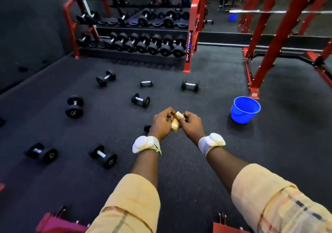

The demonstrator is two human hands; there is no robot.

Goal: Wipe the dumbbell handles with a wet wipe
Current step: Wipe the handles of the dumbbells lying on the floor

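Close together, the left hand (161,123) and right hand (191,125) pinch a folded yellowish wipe (177,121) between them, dumbbells (140,100) scattered beyond and to their left, a blue bucket (245,109) to their right.

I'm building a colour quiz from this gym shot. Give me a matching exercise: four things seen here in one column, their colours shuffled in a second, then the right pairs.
1. bucket
2. wipe
3. dumbbell rack frame
4. left wrist band

A. red
B. white
C. pale yellow
D. blue

Pairs: 1-D, 2-C, 3-A, 4-B.
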